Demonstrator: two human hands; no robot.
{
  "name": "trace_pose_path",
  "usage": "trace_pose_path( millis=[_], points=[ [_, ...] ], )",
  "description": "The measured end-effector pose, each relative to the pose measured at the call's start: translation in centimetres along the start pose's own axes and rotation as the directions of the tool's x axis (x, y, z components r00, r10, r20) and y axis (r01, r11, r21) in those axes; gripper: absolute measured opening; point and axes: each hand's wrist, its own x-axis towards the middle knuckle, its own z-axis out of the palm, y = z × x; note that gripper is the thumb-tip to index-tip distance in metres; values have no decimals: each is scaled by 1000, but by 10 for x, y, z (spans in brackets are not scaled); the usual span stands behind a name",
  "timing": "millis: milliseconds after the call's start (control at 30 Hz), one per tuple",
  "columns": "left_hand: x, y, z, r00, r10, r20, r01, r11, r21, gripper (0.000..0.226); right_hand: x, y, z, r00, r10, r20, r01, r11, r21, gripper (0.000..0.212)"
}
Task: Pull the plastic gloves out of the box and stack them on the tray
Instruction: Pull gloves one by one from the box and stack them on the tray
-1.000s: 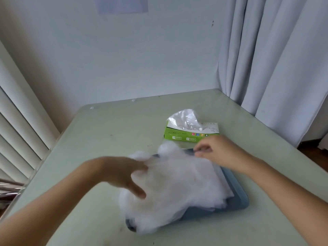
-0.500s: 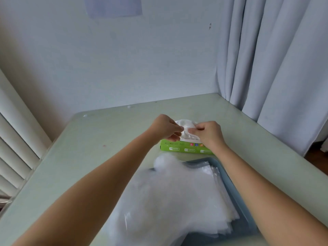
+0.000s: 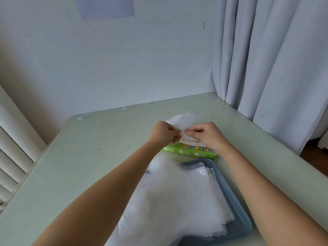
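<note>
Glove of thin clear plastic (image 3: 179, 121), partly out of the box: it billows up and away from me above my knuckles, and its lower end seems to sit down in the slot. My left hand (image 3: 162, 134) pinches it between thumb and curled fingertips on one side, and my right hand (image 3: 207, 134) pinches it the same way on the other. Both are closed tight on the film, with nothing else in them.

Under them lies the flat green cardboard box (image 3: 190, 151), its long printed side towards me, just beyond the far rim of the blue-grey plastic tray (image 3: 229, 189). On the tray rests the stack of clear gloves (image 3: 177, 197) already pulled, a thick loose pile that spills over the tray's left edge onto the pale green table (image 3: 79, 157).

A second ago my hands were down at that pile, settling a glove on it. Half a second ago they had nipped the small tuft at the box's mouth. Now that tuft has become a spread sheet, so the pull is under way. I judge this glove is nearly free and must next come back over the tray. Nothing holds the box down, so it may lift with the film.

Pale curtains (image 3: 275, 59) hang to the right, slatted blinds (image 3: 12, 153) to the left.
</note>
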Motion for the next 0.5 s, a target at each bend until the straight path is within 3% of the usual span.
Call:
trace_pose_path(
  millis=[100,200,333,500],
  points=[
    [-3,-3,-5,1000,12,16,-10,997,-73,17,-4,2,-4,1000,23,1,-23,992,124,9],
    [-6,-5,-8,1000,13,4,-12,985,-175,16,-5,-1,-2,999,35,29,-38,993,113,11],
    [-6,-6,-6,1000,13,28,-7,977,-215,16,-4,-1,3,998,23,67,-26,999,44,44],
    [-6,-5,-2,991,114,74,-107,990,-92,19,-4,-3,9,998,33,-57,-19,974,224,12]
  ],
)
